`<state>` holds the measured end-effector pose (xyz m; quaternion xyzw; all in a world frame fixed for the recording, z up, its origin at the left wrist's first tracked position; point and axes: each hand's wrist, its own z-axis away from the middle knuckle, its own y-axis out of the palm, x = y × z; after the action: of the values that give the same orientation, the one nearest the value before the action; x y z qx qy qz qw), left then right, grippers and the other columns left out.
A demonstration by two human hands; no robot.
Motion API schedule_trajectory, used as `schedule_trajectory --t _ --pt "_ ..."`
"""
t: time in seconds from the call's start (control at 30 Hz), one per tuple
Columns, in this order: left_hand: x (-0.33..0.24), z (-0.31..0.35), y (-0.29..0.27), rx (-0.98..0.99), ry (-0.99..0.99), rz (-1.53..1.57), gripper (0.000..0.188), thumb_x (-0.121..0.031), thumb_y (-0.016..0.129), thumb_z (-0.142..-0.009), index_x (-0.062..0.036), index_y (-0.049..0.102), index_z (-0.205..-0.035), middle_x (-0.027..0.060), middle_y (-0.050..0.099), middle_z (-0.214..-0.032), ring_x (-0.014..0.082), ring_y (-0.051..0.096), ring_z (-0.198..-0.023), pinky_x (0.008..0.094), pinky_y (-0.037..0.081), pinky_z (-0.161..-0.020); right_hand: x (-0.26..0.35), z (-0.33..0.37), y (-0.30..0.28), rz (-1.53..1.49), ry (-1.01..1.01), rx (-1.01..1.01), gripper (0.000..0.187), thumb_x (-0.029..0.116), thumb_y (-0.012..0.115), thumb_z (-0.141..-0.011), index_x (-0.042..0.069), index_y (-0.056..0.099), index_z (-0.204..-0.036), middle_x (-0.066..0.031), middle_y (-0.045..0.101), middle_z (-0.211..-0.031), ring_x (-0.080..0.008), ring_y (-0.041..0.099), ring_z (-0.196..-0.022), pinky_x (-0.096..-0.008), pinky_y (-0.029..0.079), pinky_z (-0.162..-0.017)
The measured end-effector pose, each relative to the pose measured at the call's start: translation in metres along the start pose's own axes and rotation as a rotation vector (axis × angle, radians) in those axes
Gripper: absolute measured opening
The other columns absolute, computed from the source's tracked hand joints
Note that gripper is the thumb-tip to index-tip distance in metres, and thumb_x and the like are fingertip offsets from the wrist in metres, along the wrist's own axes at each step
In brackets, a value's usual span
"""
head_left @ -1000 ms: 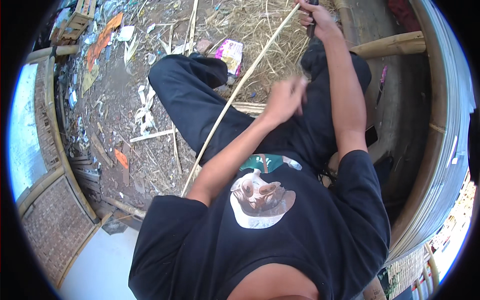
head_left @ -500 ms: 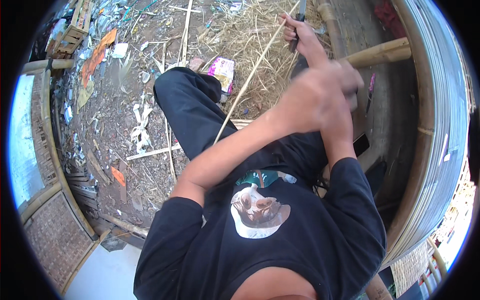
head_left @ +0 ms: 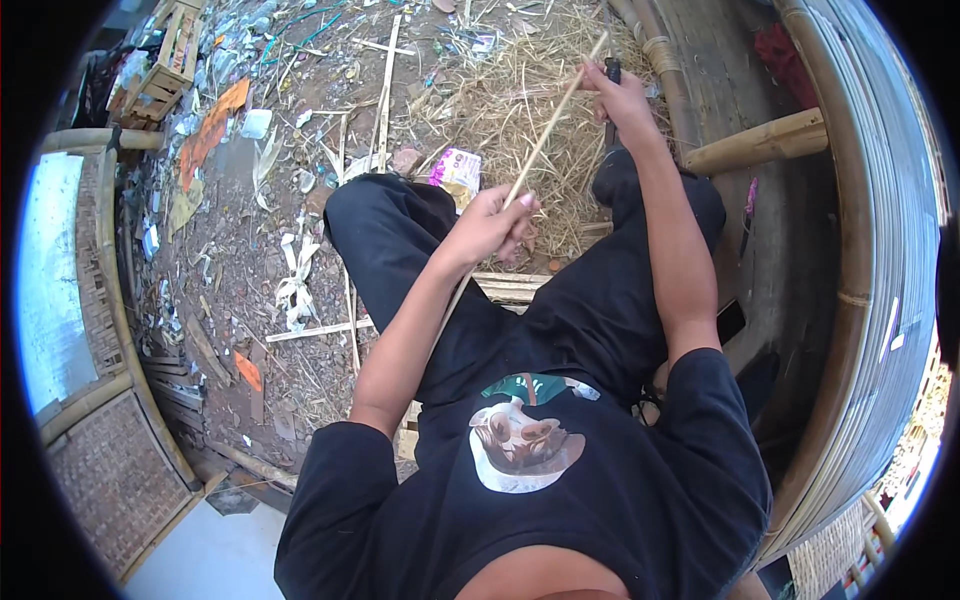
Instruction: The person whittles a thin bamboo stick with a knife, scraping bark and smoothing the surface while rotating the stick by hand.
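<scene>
A long thin bamboo strip (head_left: 550, 128) slants from over my left thigh up to beside my right hand. My left hand (head_left: 493, 226) is closed loosely around it at mid-length, above the gap between my knees. At the far end, my right hand (head_left: 622, 98) grips a knife by its dark handle (head_left: 611, 72), the narrow blade pointing away from me. The strip's far tip lies just left of the knife, by my right fingers; whether they touch it I cannot tell. Beneath both hands spreads a heap of pale bamboo shavings (head_left: 540, 90).
Bamboo poles (head_left: 757, 140) and a plank surface stand close on my right. Several split strips (head_left: 385, 90) lie on the littered ground to the left, near an orange scrap (head_left: 215, 130) and a wooden crate (head_left: 172, 55). A pink and white packet (head_left: 456, 170) rests by my left knee.
My left hand has come back from across my right forearm, where it was blurred, to the strip on the left. My right hand keeps the knife, shifted slightly right and nearer.
</scene>
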<state>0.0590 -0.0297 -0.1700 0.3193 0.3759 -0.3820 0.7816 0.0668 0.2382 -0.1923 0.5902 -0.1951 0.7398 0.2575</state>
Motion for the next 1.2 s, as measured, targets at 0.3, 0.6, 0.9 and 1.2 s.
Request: schedule_trajectory --t 0.3,0.6,0.9,1.2 --pt "0.026 -0.034 -0.025 -0.348 0.105 -0.245 0.035 -0.030 0.044 -0.097 -0.0004 0.057 -0.084 0.0048 0.048 -0.063 0.0133 0.046 -0.057 0.0312 0.039 -0.055 -0.023 0.050 0.032 0.984 -0.139 0.190 0.036 0.033 0.064 -0.077 -0.003 0.063 -0.071 -0.0200 0.062 -0.065 -0.0347 0.063 -0.066 -0.0440 0.049 -0.064" --pt "0.028 -0.044 -0.027 -0.499 0.268 -0.659 0.029 -0.020 0.044 -0.095 0.0069 0.054 -0.088 0.0259 0.059 -0.074 0.0413 0.058 -0.071 0.0450 0.045 -0.067 -0.053 0.067 0.072 1.098 -0.203 0.266 0.021 0.018 0.060 -0.072 -0.003 0.064 -0.069 -0.0262 0.063 -0.072 -0.0411 0.063 -0.072 -0.0464 0.052 -0.072" --pt "0.032 -0.040 -0.014 -0.548 0.271 -0.782 0.023 -0.014 0.043 -0.093 0.0069 0.052 -0.095 0.0307 0.057 -0.071 0.0480 0.057 -0.072 0.0537 0.042 -0.065 -0.085 0.048 0.075 1.095 -0.205 0.162 0.015 0.014 0.061 -0.072 0.000 0.066 -0.075 -0.0245 0.064 -0.073 -0.0410 0.064 -0.073 -0.0488 0.052 -0.071" --pt "0.052 0.005 -0.022 -0.534 0.128 -0.528 0.028 -0.020 0.043 -0.095 0.0033 0.055 -0.085 0.0236 0.058 -0.066 0.0410 0.060 -0.066 0.0461 0.044 -0.059 -0.094 -0.002 0.041 1.146 0.093 -0.082 0.025 0.018 0.061 -0.075 -0.004 0.066 -0.086 -0.0266 0.064 -0.091 -0.0398 0.063 -0.090 -0.0463 0.050 -0.078"
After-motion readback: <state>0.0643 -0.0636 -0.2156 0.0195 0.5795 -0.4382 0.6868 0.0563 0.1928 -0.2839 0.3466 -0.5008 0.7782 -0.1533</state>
